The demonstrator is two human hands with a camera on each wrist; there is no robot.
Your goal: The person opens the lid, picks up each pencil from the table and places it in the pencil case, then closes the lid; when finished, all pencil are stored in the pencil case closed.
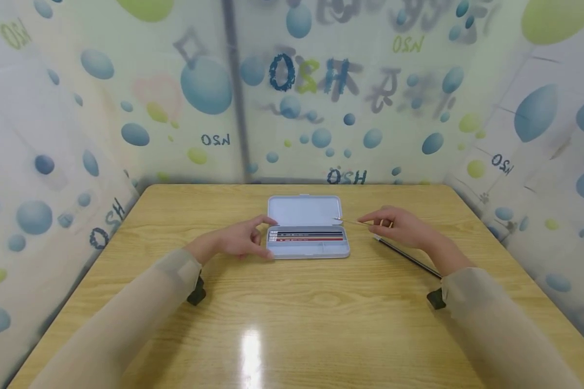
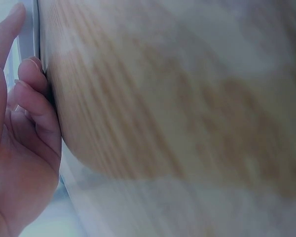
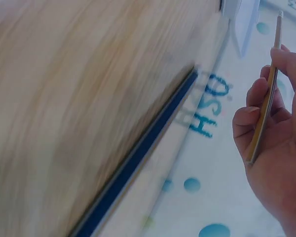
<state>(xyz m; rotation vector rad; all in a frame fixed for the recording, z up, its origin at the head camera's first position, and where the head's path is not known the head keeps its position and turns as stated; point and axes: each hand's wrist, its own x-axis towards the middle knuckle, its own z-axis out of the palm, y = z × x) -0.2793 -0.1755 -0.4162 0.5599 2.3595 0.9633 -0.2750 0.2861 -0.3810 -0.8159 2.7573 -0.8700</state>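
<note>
A pale, shallow pencil case [image 1: 297, 249] lies on the table with its lid [image 1: 304, 209] raised at the back. In it, dark pencils [image 1: 309, 233] and a red pencil [image 1: 316, 239] lie side by side. My left hand [image 1: 238, 237] holds the case's left end, index finger at the back corner and thumb at the front corner. To the right of the case, my right hand [image 1: 401, 227] pinches a yellowish pencil [image 3: 266, 106] between thumb and fingers. Its pale end points toward the lid. Under that hand, a dark pencil [image 1: 409, 258] lies slanted on the table.
The wooden table [image 1: 311, 313] reaches back to a patterned cloth wall [image 1: 292, 140], with more cloth on both sides. Dark wrist devices [image 1: 197, 292] show below the sleeves. A bright reflection falls on the near tabletop.
</note>
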